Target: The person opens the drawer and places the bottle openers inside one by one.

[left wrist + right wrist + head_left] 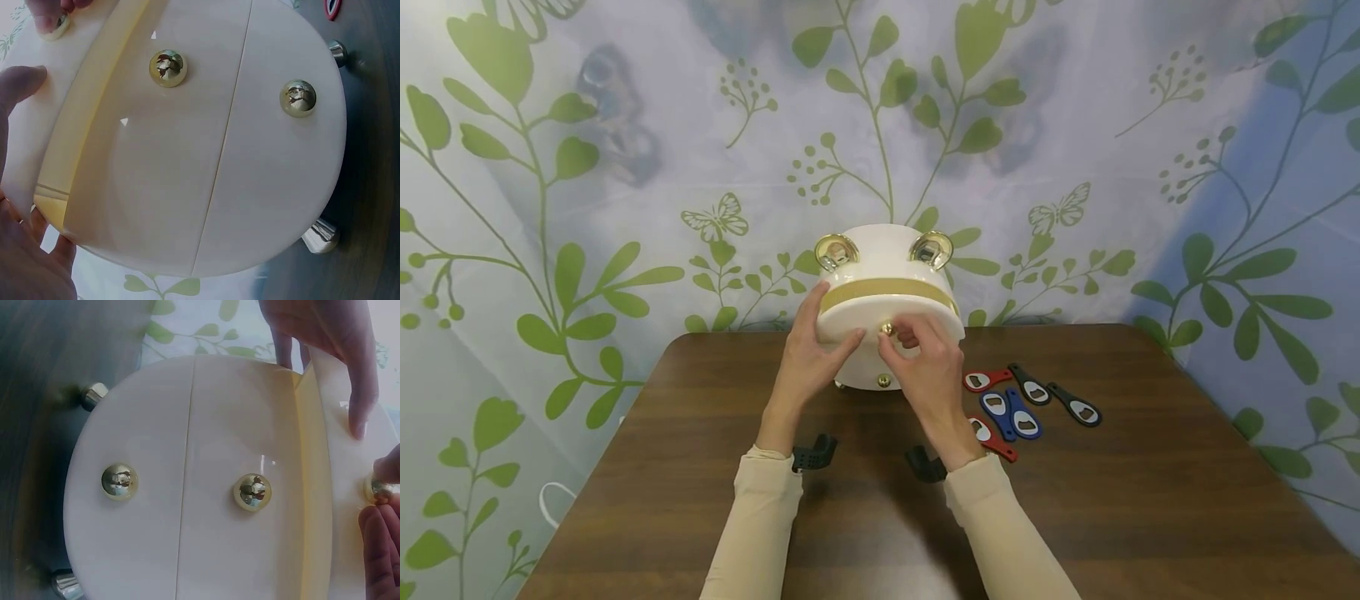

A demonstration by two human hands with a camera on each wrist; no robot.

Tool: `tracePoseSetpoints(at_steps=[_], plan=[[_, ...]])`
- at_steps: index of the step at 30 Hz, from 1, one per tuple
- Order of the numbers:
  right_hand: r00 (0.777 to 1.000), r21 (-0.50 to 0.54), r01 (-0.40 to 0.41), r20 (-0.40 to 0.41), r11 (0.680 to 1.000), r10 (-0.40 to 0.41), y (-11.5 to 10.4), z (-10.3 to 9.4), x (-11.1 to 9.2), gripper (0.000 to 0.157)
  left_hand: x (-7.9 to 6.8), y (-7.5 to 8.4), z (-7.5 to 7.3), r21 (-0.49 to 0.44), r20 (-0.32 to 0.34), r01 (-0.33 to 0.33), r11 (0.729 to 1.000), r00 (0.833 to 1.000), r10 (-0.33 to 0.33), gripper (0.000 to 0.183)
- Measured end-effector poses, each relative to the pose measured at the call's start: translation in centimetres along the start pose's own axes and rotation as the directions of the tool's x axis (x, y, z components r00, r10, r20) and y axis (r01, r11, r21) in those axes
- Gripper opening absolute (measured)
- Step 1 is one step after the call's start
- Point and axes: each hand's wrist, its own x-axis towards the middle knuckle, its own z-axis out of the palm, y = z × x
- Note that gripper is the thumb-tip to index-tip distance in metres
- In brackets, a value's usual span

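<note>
On the table stands a white rounded box [883, 246] with drawer-like fronts, two shiny gold ears [837, 252] and a gold strip [886, 289]. My right hand [931, 360] pinches the top gold knob [887, 328] between thumb and fingertips. My left hand [805, 358] holds the box's left side, thumb on the top front [347, 487], other fingers behind its edge. In both wrist views that top front juts out past the lower fronts. Two more gold knobs, an upper one [167, 68] and a lower one [298, 98], sit untouched. Silvery feet [321, 236] show underneath.
Several bottle openers lie right of the box, among them a red one [987, 380], a blue one [1025, 414] and a black one [1075, 406]. A leaf-patterned cloth [880, 125] hangs behind the brown table [647, 500].
</note>
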Motion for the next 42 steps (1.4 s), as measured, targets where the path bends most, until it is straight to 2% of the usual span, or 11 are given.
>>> tracePoseSetpoints(at_steps=[13, 19, 23, 32, 34, 40, 42], plan=[[1.000, 0.004, 0.024, 0.009, 1.000, -0.024, -0.7, -0.8, -0.7, 0.018, 0.0, -0.8, -0.6, -0.049, 0.060, 0.017, 0.999, 0.998, -0.014, 0.096], [0.999, -0.017, 0.050, 0.021, 0.999, -0.049, -1.1, -1.3, -0.9, 0.019, 0.1, -0.9, -1.1, -0.073, 0.108, 0.001, 0.997, 0.994, 0.007, 0.101], [0.997, -0.022, 0.064, 0.043, 0.998, -0.063, -1.3, -1.7, -1.0, 0.020, 0.1, -1.1, -1.3, -0.082, 0.135, 0.001, 0.997, 0.991, 0.010, 0.104], [0.988, -0.020, 0.095, 0.127, 0.995, -0.092, -1.9, -2.3, -1.0, 0.019, -0.2, -1.2, -2.2, -0.129, 0.198, 0.048, 0.990, 0.980, -0.022, 0.108], [0.987, -0.024, 0.096, 0.131, 0.995, -0.092, -2.0, -2.4, -1.0, 0.018, -0.2, -1.0, -2.3, -0.129, 0.207, 0.052, 0.990, 0.978, -0.025, 0.109], [0.985, -0.036, 0.124, 0.123, 0.992, -0.118, -1.9, -2.8, -0.8, 0.019, -0.5, 2.5, -3.4, -0.127, 0.241, 0.076, 0.989, 0.970, -0.044, 0.106], [0.983, -0.040, 0.140, 0.124, 0.989, -0.134, -1.8, -3.1, -0.7, 0.021, -0.5, 3.0, -3.6, -0.129, 0.242, 0.072, 0.989, 0.969, -0.039, 0.105]])
